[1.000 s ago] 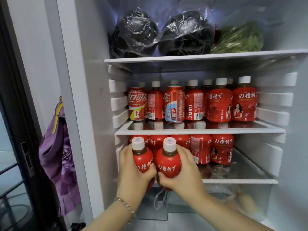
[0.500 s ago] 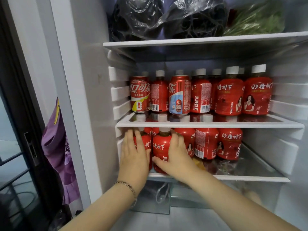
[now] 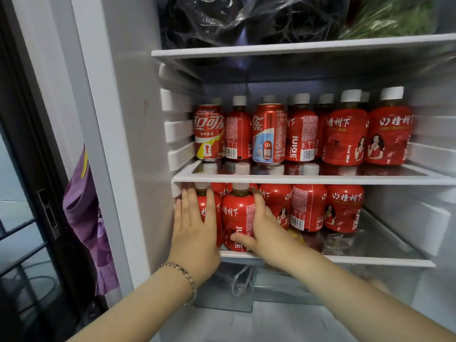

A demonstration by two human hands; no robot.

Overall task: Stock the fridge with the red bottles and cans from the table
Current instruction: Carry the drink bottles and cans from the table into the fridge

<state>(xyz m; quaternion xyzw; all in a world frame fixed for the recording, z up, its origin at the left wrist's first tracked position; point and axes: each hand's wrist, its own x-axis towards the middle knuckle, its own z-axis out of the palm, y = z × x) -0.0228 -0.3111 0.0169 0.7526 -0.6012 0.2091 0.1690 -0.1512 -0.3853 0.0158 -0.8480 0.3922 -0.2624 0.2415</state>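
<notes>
At the front left corner of the lower shelf (image 3: 370, 259), the left hand (image 3: 195, 225) lies flat, fingers straight, against the corner bottle (image 3: 218, 218). The right hand (image 3: 265, 228) curls round the neighbouring bottle (image 3: 238, 215), thumb across its label. More red bottles (image 3: 343, 208) stand to their right. Above, the middle shelf (image 3: 320, 179) carries two cans (image 3: 209, 134) among bottles.

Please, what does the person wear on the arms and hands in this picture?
The left hand and the right hand have no gloves, and no sleeves show on the arms. A thin bracelet of small beads or links circles the left wrist; the right wrist has nothing.
</notes>
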